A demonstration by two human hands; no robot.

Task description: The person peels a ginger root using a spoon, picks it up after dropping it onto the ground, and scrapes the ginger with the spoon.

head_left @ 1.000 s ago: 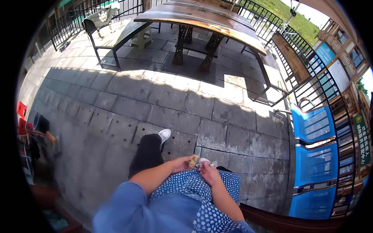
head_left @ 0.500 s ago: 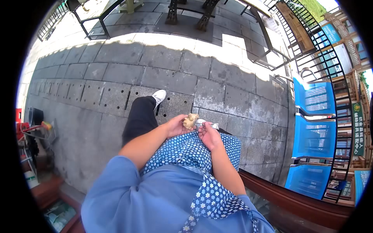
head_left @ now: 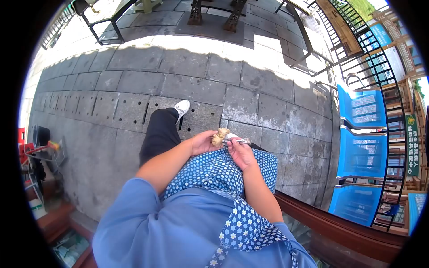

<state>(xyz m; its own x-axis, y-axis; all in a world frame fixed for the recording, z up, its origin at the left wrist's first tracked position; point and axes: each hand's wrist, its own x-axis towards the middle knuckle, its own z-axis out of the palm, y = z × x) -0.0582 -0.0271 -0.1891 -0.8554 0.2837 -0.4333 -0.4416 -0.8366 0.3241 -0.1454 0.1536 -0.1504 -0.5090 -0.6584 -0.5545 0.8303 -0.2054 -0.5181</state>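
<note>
**Knobbly tan piece (head_left: pixel 220 137) and slim silvery tool (head_left: pixel 244 142) held close together over the lap**

Far left, a black bucket (head_left: pixel 41 134) stands near the picture's dark rim; its inside cannot be made out. Rightward, open grey paving (head_left: pixel 111 161) stretches to the dark trouser leg (head_left: pixel 157 134) and continues beyond it. The left hand (head_left: pixel 203 144), its grip clamped on the knobbly piece, is at the far edge of the floral apron (head_left: pixel 201 172). The piece sits clear of that edge and looks turned since half a second ago. Just beside it, the right hand (head_left: pixel 241 155) has its grip pinched on the tool, which shows narrower than before; whether tool and piece touch cannot be told. More paving lies open rightward, as far as the row of blue seats (head_left: pixel 361 154).
</note>
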